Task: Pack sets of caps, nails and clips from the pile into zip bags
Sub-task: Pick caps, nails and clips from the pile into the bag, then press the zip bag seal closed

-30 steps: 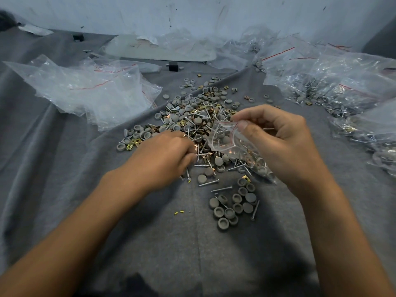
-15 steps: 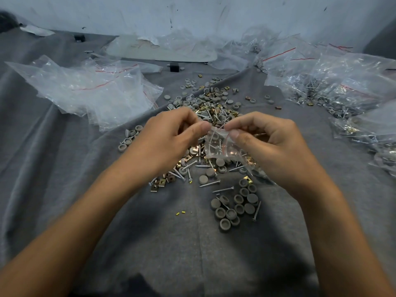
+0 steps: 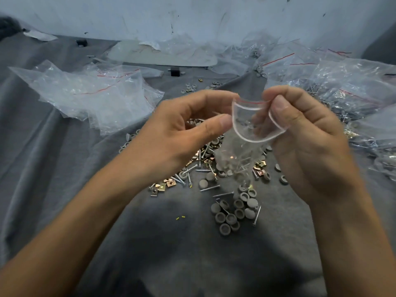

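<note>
we hold one bag (image 3: 252, 127) up at centre right of the frame, mouth gaping and not yet zipped. our left hand (image 3: 188, 133) pinches its left rim, our right hand (image 3: 310, 142) its right. a few nails (image 3: 243, 165) show inside; the rest we can't tell. filled bags (image 3: 347, 88) heap at upper right, so many sets look done. the pile (image 3: 203, 168) below and empty bags (image 3: 92, 95) at upper left suggest plenty remains.

One head-worn wide-angle view, forward and down, close over the pile (image 3: 205, 168)
</note>
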`<state>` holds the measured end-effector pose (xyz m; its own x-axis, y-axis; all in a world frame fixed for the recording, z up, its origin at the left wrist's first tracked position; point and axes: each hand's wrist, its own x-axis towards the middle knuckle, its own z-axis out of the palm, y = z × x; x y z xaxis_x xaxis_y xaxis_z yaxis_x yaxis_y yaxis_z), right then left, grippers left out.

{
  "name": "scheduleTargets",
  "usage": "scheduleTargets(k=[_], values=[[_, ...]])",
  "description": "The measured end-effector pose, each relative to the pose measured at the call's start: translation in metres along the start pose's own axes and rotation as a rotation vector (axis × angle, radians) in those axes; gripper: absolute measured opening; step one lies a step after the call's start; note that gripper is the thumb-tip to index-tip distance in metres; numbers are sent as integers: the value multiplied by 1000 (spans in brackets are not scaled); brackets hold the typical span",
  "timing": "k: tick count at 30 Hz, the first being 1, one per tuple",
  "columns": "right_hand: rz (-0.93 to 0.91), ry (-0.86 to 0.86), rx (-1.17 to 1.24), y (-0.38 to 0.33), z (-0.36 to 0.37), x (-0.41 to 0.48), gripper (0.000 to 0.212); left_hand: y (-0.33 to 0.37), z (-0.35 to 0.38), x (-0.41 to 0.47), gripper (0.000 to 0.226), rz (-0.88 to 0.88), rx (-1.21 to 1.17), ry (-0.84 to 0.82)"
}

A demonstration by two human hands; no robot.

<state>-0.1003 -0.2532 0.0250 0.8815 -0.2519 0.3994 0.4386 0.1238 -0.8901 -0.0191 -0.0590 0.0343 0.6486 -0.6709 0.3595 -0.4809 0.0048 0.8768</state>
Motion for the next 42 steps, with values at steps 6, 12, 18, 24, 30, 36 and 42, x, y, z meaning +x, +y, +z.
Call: scheduleTargets(k=[6,12,18,24,30,36,42], values=[[147,-22,166,1,15,-1,17,12,0,-4,11,48,-151,73],[-6,16,-5,-9,12,-1,35,5,-3,-5,3,26,-134,183],[-181,-59,-608,-6,20,-9,14,5,-2,-6,3,57,-72,255],[-264,-44,-741,-6,27,-9,33,8,-4,-7,4,66,-44,203],[-284,-26,-849,-8,29,-11,8,9,-7,-8,6,46,-67,116],[-315,-11,-835,-11,32,-12,6,10,-5,-8,6,52,-54,93],[-351,-19,-829,-14,28,-13,6,13,-6,-8,4,97,-53,122]])
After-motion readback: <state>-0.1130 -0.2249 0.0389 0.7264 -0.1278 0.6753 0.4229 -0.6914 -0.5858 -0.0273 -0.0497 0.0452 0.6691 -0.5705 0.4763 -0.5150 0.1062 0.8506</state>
